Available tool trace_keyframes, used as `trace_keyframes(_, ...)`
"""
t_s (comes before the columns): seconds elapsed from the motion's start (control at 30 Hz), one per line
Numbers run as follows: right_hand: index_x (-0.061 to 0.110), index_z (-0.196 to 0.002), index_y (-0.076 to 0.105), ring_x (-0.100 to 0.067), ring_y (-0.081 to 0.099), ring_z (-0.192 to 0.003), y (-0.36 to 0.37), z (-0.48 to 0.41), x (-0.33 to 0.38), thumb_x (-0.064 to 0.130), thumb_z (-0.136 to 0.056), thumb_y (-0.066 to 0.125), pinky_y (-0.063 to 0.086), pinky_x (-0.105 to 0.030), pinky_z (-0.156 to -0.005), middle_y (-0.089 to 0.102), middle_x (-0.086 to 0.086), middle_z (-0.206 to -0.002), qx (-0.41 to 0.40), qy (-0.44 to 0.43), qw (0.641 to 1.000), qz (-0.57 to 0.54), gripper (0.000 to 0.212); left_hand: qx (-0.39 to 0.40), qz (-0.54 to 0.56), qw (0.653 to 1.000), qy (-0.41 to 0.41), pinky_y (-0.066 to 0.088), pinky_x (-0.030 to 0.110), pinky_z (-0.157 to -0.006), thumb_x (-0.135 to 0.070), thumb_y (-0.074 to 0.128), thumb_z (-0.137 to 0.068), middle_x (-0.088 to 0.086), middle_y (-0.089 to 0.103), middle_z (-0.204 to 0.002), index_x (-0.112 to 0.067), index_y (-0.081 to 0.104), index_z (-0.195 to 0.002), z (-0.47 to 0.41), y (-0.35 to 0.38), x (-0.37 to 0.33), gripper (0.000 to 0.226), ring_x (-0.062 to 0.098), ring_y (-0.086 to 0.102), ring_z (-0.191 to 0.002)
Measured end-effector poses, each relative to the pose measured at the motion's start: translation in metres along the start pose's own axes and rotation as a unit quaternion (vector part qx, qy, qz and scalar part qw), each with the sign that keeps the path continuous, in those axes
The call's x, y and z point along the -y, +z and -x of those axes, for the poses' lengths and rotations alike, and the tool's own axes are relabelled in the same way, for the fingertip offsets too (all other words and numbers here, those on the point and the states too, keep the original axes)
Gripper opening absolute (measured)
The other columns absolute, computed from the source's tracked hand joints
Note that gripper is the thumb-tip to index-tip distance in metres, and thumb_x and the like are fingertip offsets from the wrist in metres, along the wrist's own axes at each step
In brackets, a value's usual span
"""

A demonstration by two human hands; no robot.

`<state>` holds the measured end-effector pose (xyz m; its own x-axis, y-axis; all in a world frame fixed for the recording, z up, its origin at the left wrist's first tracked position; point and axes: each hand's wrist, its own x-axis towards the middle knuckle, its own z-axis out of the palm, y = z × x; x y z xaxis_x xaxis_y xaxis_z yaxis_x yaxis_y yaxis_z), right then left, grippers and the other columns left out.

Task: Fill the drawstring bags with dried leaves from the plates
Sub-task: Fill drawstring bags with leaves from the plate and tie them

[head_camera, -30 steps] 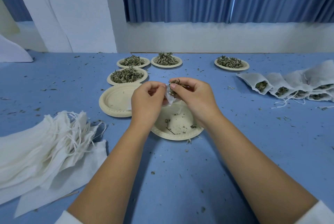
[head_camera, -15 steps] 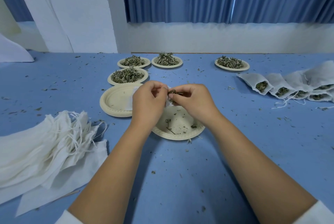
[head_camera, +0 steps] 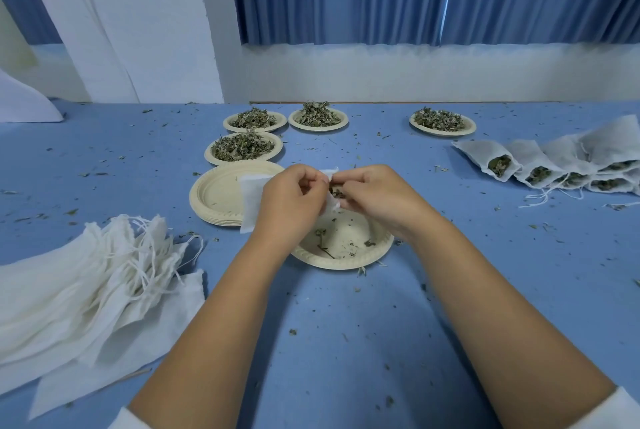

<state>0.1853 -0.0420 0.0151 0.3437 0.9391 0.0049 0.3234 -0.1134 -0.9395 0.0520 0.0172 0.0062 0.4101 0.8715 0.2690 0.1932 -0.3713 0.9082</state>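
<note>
Over the near-empty plate [head_camera: 346, 266], left hand [head_camera: 291, 201] and right hand [head_camera: 379, 198] pinch a bag [head_camera: 251, 200]; leaves [head_camera: 336, 192] apparently inside.

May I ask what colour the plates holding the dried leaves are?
The plates are pale cream; the head view shows it best.

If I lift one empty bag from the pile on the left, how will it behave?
Probably floppy: the empty bags lie flat and creased, draping over each other. Likely very light, since the cloth looks thin. Their strings lie crossed in a loose tangle, so lifting one bag may drag its neighbours.
</note>
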Motion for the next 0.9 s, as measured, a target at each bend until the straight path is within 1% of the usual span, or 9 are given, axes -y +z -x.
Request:
trace_keyframes(0.1, 0.008, -0.109, 0.071, -0.012, 0.071, -0.097, 0.0, 0.0, 0.002, -0.012, -0.088, 0.036, 0.051, -0.029, -0.098, 0.069, -0.011, -0.117, 0.01, -0.012, 0.997, -0.079, 0.045, -0.015, 0.039, 0.999, -0.02, 0.059, 0.047, -0.081, -0.011, 0.057, -0.094, 0.01, 0.072, -0.077, -0.007, 0.068, -0.092, 0.0, -0.001, -0.001, 0.011, 0.027, 0.071, -0.077)
trace_keyframes(0.17, 0.015, -0.102, 0.074, -0.014, 0.072, -0.091, 0.004, 0.002, 0.002, -0.01, -0.09, 0.045, 0.055, -0.03, -0.093, 0.074, -0.009, -0.106, -0.024, -0.053, 0.998, -0.038, 0.041, -0.014, 0.064, 0.997, -0.029, 0.061, 0.042, -0.078, -0.01, 0.058, -0.094, 0.006, 0.071, -0.07, -0.007, 0.068, -0.09, 0.0, -0.001, -0.002, 0.011, 0.025, 0.07, -0.072)
trace_keyframes(0.23, 0.025, -0.084, 0.076, -0.013, 0.073, -0.085, 0.008, 0.004, 0.001, -0.003, -0.088, 0.061, 0.058, -0.03, -0.085, 0.076, 0.004, -0.087, -0.076, -0.093, 0.993, 0.004, 0.032, -0.002, 0.079, 0.996, -0.028, 0.062, 0.032, -0.07, -0.009, 0.058, -0.094, -0.004, 0.068, -0.06, -0.008, 0.067, -0.087, 0.0, -0.001, -0.003, 0.012, 0.014, 0.067, -0.063)
trace_keyframes(0.33, 0.035, -0.071, 0.07, 0.003, 0.066, -0.067, 0.011, 0.004, 0.0, 0.005, -0.081, 0.072, 0.055, -0.018, -0.069, 0.069, 0.019, -0.066, -0.131, -0.128, 0.982, 0.038, 0.031, 0.014, 0.094, 0.995, -0.021, 0.061, 0.026, -0.064, -0.007, 0.057, -0.095, -0.009, 0.064, -0.054, -0.008, 0.067, -0.086, 0.001, -0.002, -0.006, 0.013, 0.003, 0.061, -0.053)
trace_keyframes(0.43, 0.03, -0.072, 0.069, 0.004, 0.057, -0.057, 0.009, 0.005, 0.001, 0.005, -0.079, 0.072, 0.048, -0.01, -0.06, 0.066, 0.016, -0.065, -0.161, -0.152, 0.973, 0.071, 0.026, 0.014, 0.112, 0.993, -0.021, 0.061, 0.029, -0.066, -0.007, 0.057, -0.094, -0.008, 0.065, -0.055, -0.007, 0.067, -0.087, 0.002, -0.003, -0.008, 0.012, 0.004, 0.061, -0.053)
trace_keyframes(0.53, 0.031, -0.076, 0.07, -0.004, 0.06, -0.062, 0.005, 0.007, 0.007, 0.006, -0.082, 0.065, 0.051, -0.015, -0.064, 0.07, 0.01, -0.074, -0.162, -0.145, 0.973, 0.079, 0.026, -0.01, 0.122, 0.992, -0.024, 0.062, 0.03, -0.069, -0.008, 0.058, -0.095, -0.007, 0.066, -0.056, -0.008, 0.067, -0.086, 0.001, -0.004, -0.007, 0.012, 0.006, 0.062, -0.055)
trace_keyframes(0.67, 0.031, -0.071, 0.07, -0.013, 0.062, -0.068, 0.003, 0.011, 0.014, 0.009, -0.081, 0.061, 0.047, -0.012, -0.063, 0.071, 0.014, -0.075, -0.174, -0.184, 0.962, 0.1, 0.026, -0.047, 0.143, 0.988, -0.038, 0.058, 0.024, -0.061, -0.009, 0.059, -0.094, -0.005, 0.066, -0.059, -0.011, 0.068, -0.086, -0.002, -0.006, -0.006, 0.013, 0.005, 0.062, -0.055)
trace_keyframes(0.8, 0.026, -0.075, 0.073, -0.012, 0.062, -0.067, 0.008, 0.014, 0.015, 0.013, -0.079, 0.065, 0.049, -0.016, -0.066, 0.07, 0.015, -0.074, -0.155, -0.204, 0.961, 0.1, 0.016, -0.054, 0.163, 0.984, -0.05, 0.055, 0.021, -0.058, -0.009, 0.06, -0.093, -0.004, 0.066, -0.062, -0.012, 0.069, -0.086, -0.003, -0.008, -0.006, 0.012, 0.004, 0.062, -0.056)
trace_keyframes(0.9, 0.028, -0.078, 0.074, -0.007, 0.061, -0.067, 0.008, 0.015, 0.013, 0.015, -0.08, 0.068, 0.046, -0.009, -0.064, 0.07, 0.019, -0.076, -0.137, -0.208, 0.963, 0.107, 0.015, -0.054, 0.17, 0.982, -0.053, 0.053, 0.019, -0.056, -0.009, 0.06, -0.093, -0.007, 0.066, -0.06, -0.009, 0.069, -0.088, -0.004, -0.008, -0.006, 0.011, 0.004, 0.062, -0.055)
